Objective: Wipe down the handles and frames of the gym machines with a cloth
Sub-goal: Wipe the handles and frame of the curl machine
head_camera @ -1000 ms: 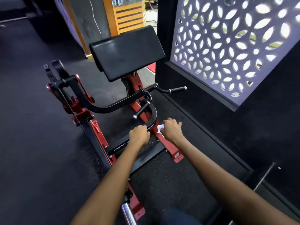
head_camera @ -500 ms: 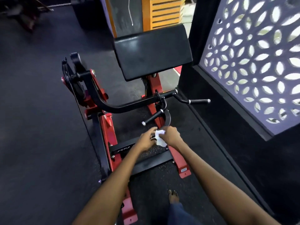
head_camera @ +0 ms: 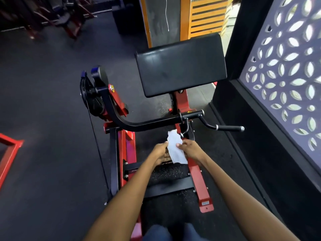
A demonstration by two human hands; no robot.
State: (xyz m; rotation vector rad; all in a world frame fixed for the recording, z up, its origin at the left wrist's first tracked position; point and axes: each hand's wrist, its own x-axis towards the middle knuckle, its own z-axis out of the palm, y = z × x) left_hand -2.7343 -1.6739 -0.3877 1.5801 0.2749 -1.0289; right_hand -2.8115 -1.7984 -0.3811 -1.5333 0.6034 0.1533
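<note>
left hand (head_camera: 160, 152), right hand (head_camera: 190, 149): grips pinch cloth (head_camera: 175, 148) edges | apparently clear of frame (head_camera: 198, 173)

Dark rubber floor (head_camera: 43, 145); perforated purple screen (head_camera: 284, 80) at right; orange slatted panel (head_camera: 206, 20) behind; red frames (head_camera: 10, 153) at left.

The cloth (head_camera: 175, 150) looks thin, white and matt, papery at its torn edge; the pad (head_camera: 180, 66) is black, smooth, faintly glossy vinyl; the frame (head_camera: 196, 173) is glossy red painted metal; the bar (head_camera: 149, 124) satin black metal; the floor (head_camera: 43, 136) dark, matt, speckled rubber
</note>
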